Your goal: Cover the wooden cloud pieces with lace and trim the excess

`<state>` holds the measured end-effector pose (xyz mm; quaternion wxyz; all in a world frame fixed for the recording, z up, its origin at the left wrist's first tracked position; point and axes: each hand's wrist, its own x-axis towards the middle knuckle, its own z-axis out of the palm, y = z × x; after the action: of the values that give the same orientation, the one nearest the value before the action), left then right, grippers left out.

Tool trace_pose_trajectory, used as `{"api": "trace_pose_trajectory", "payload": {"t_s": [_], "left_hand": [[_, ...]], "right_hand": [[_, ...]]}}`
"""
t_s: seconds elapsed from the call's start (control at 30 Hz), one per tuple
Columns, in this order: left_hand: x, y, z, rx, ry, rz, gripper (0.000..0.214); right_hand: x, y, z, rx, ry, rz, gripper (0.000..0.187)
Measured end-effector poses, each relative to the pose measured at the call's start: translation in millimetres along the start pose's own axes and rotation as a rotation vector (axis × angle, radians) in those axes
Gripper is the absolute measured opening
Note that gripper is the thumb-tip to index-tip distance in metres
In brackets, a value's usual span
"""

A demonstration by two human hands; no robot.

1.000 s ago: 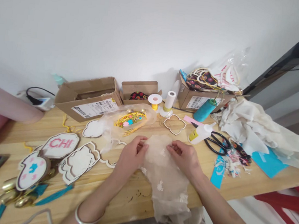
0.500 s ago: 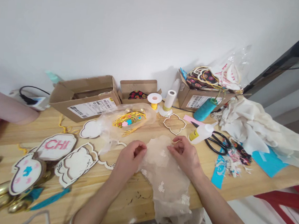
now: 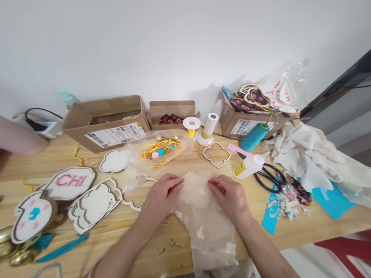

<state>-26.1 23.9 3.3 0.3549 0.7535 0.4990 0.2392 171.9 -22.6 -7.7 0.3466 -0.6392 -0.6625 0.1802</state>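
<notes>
Near the bottom centre, a sheer cream fabric with white floral embroidery (image 3: 203, 231), spread on the pale wooden worktop (image 3: 114, 245) and hanging over its near edge. Left hand (image 3: 163, 193) at the fabric's upper left, partly closed, fingers bent and pinching the cloth. Right hand (image 3: 230, 199) at its upper right, likewise partly closed on the cloth, though how firmly is impossible to tell.

Just left of the left hand, a thin wooden outline frame (image 3: 133, 204). Further toward the lower left, a layered cloud-shaped wooden cutout (image 3: 93, 204), a plaque lettered "CHI" (image 3: 69, 183), a mitten-shaped plaque with a blue flower (image 3: 32, 216), brass bells (image 3: 2, 244) and a teal tassel (image 3: 62, 248).

To the right of the right hand, a glue bottle (image 3: 248, 166) lying on its side, black-handled scissors (image 3: 269, 180), a blue paper strip (image 3: 271, 216) and paper scraps (image 3: 283, 204). Further right, a crumpled white cloth (image 3: 314, 156) over a blue sheet (image 3: 332, 201).

Straight ahead, a clear plastic bag of yellow cord (image 3: 161, 152) and a quatrefoil wooden frame (image 3: 216, 154). Beyond them, a yellow spool (image 3: 191, 128), a white paper roll (image 3: 211, 125) and a teal thread cone (image 3: 253, 137). Along the white wall (image 3: 181, 39), three cardboard boxes (image 3: 105, 125) (image 3: 171, 109) (image 3: 251, 125).
</notes>
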Motion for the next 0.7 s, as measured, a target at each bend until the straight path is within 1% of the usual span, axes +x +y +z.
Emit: {"api": "trace_pose_trajectory", "payload": {"t_s": [0.17,0.57,0.7], "left_hand": [[0.8,-2.0,0.7,-0.002,-0.013,0.007,0.026],[1.8,-2.2,2.1,-0.004,-0.024,-0.029,0.025],[2.2,-1.2,2.2,0.008,-0.029,-0.063,0.025]], "right_hand": [[-0.5,1.1,1.1,-0.008,0.018,-0.030,0.013],[-0.6,2.1,1.6,0.044,0.039,0.019,0.011],[-0.7,1.3,0.4,0.031,0.034,0.029,0.011]]}}
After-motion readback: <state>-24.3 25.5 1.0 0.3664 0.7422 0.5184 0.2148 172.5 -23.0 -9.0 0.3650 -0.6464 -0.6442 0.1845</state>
